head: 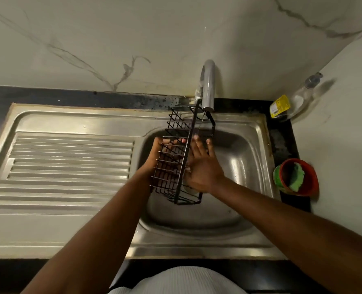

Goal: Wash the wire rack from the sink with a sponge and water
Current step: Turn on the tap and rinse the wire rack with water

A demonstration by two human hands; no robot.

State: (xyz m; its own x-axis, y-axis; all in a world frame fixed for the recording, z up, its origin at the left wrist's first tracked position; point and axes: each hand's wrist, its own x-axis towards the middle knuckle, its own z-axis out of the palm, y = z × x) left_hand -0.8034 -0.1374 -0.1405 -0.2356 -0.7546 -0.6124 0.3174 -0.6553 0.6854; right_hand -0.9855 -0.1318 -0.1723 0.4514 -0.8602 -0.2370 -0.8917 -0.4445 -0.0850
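Note:
A black wire rack [177, 124] is held tilted over the steel sink basin [245, 153], its far end right under the chrome tap [208, 85]. A thin stream of water runs from the spout onto the rack. My left hand [157, 153] grips the rack from the left, fingers curled through its wires. My right hand [203, 166] lies flat against the rack's right side with straight fingers. No sponge shows in either hand.
The ribbed steel drainboard [70, 162] lies to the left of the basin. A red cup with a green scrubber [295, 177] stands on the dark counter at right. A clear bottle with a yellow label [292, 102] lies in the back right corner by the marble wall.

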